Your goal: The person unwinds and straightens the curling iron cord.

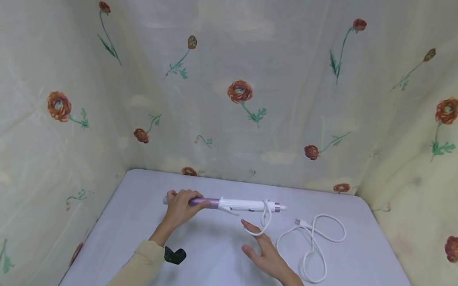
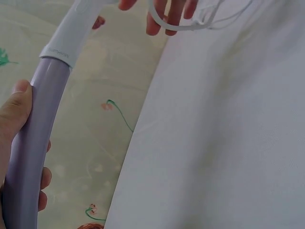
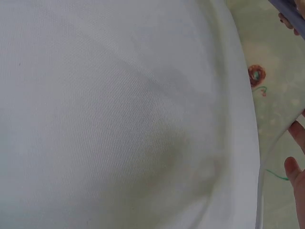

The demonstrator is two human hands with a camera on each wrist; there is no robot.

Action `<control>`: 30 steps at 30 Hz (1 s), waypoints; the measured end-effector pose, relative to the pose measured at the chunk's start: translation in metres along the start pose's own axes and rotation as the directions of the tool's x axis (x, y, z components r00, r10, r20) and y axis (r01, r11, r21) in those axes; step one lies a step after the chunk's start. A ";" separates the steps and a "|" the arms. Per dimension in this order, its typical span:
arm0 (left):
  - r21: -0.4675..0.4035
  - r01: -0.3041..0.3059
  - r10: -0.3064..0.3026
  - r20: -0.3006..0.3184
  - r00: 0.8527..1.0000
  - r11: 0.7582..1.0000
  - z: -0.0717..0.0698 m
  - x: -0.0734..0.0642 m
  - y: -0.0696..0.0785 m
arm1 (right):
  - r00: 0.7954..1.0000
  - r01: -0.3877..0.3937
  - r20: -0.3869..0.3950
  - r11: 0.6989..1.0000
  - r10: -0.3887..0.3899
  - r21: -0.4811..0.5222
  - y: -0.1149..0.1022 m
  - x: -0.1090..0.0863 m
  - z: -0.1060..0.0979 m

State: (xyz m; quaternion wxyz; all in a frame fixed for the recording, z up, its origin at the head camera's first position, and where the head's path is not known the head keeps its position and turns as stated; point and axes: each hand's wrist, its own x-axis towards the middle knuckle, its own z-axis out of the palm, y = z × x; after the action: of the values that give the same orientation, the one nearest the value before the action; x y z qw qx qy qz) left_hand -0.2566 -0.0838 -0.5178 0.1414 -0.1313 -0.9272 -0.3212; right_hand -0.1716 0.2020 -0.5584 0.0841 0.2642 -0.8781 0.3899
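Observation:
My left hand (image 1: 180,208) grips the lavender barrel of a curling iron (image 1: 244,205), held level over the far part of the table. Thumb and fingers wrap the barrel (image 2: 40,124) in the left wrist view. The white handle, with a small lever below it, points right. A white cord (image 1: 265,216) is looped around the handle's right part and hangs down in a curve. My right hand (image 1: 267,254) is below the handle, its fingers extended and thumb apart. The hanging loop passes across its fingers. In the right wrist view only thumb and fingertips show at the right edge.
On the table's right, the rest of the white cord (image 1: 315,251) lies in loose loops with its plug (image 1: 301,223). Flower-printed cloth (image 1: 214,128) walls the white table (image 1: 212,274) at the back and sides.

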 end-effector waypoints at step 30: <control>0.078 0.068 -0.070 0.016 0.997 0.995 0.004 -0.006 -0.006 | 0.908 0.197 -0.313 0.944 -0.278 -0.265 -0.014 0.024 -0.040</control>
State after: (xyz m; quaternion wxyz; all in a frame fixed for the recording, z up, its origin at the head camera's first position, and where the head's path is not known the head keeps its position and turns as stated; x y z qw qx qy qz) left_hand -0.2534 -0.0866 -0.5262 0.1268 -0.0964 -0.9442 -0.2883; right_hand -0.1866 0.2142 -0.5139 0.3137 0.2857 -0.8493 0.3140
